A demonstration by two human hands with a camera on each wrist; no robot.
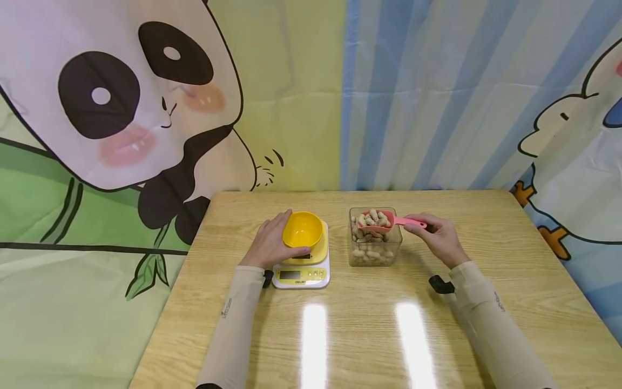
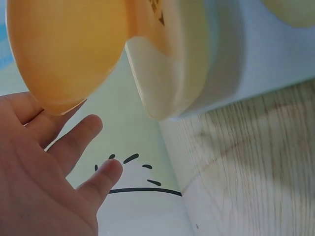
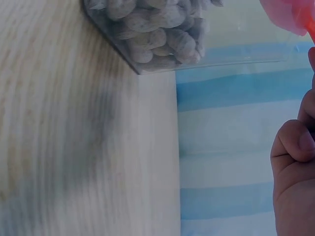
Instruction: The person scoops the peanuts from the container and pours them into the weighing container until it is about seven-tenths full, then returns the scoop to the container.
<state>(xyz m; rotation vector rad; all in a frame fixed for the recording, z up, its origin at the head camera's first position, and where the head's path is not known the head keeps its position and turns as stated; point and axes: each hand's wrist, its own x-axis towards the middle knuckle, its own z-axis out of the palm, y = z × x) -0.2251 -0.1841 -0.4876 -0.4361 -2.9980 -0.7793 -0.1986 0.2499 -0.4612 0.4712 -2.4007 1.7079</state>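
Observation:
A yellow bowl (image 1: 302, 231) sits on the white and yellow kitchen scale (image 1: 301, 276). My left hand (image 1: 272, 237) holds the bowl from its left side, the thumb along the front and fingers at the far side. In the left wrist view, fingertips meet the bowl's wall while the two outer fingers stick out straight. My right hand (image 1: 439, 237) pinches the handle of a pink scoop (image 1: 410, 222), which is heaped with peanuts (image 1: 374, 218). The scoop's head is over a clear plastic container (image 1: 374, 259) holding more peanuts (image 3: 162, 29).
All of this stands on a wooden table (image 1: 359, 324) with two bright light reflections near the front. Behind the table's back edge hangs a printed curtain (image 1: 291, 108) with a panda and stripes. The container stands to the right of the scale.

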